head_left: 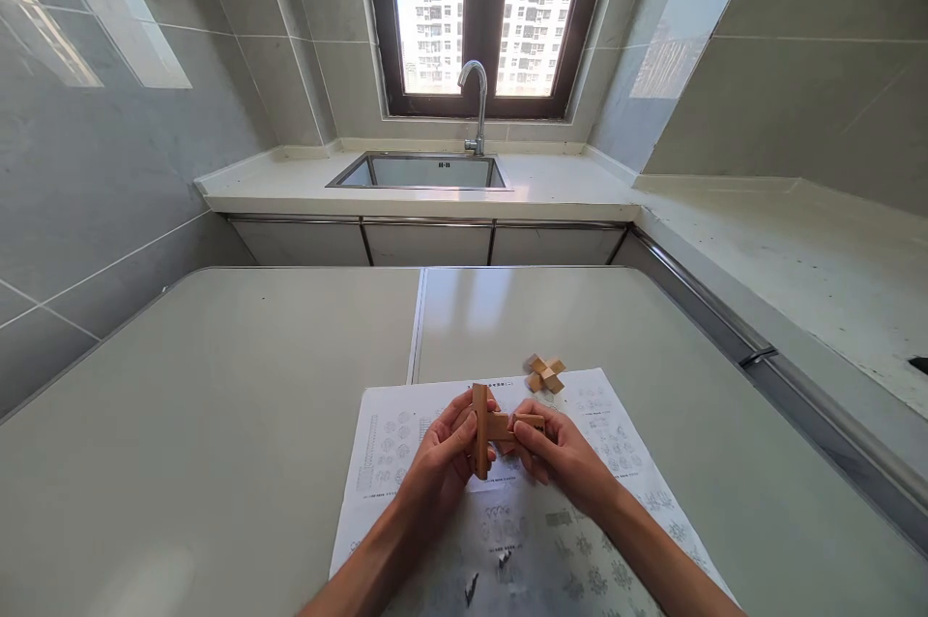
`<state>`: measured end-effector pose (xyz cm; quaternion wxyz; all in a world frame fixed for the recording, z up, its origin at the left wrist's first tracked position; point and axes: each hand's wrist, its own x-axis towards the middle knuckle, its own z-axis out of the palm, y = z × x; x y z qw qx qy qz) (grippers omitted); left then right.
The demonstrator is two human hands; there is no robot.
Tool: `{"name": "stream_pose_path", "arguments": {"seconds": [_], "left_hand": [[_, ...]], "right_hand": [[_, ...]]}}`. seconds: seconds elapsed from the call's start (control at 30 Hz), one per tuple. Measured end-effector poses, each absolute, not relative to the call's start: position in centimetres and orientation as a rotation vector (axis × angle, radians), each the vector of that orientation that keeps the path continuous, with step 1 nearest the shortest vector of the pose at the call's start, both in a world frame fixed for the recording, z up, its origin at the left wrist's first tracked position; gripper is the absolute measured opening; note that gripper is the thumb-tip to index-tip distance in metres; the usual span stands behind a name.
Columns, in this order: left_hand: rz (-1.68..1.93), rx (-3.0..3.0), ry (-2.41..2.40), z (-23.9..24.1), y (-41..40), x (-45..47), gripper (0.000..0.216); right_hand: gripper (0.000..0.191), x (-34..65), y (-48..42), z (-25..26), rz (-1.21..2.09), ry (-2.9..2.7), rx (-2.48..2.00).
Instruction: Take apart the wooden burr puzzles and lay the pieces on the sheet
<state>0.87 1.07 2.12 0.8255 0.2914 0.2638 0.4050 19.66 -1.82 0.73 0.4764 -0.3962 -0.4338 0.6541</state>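
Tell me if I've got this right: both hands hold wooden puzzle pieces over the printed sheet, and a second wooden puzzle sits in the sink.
Not quite. The second wooden puzzle sits on the printed sheet's far edge, not in the sink. The head view shows it. Both hands do hold the wooden puzzle pieces.

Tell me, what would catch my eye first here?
Two bare hands meet low in the middle: the left hand and right hand hold interlocked wooden puzzle pieces over a printed instruction sheet. A small assembled wooden puzzle lies at the sheet's far edge.
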Motion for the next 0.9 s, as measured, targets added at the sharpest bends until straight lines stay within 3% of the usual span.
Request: {"name": "stream_pose_path", "arguments": {"seconds": [0.9], "left_hand": [[0.988,0.56,0.632,1.75,1.47,0.1,0.035]], "right_hand": [[0.034,20.03,-1.82,0.17,1.525,-0.938,-0.895]]}}
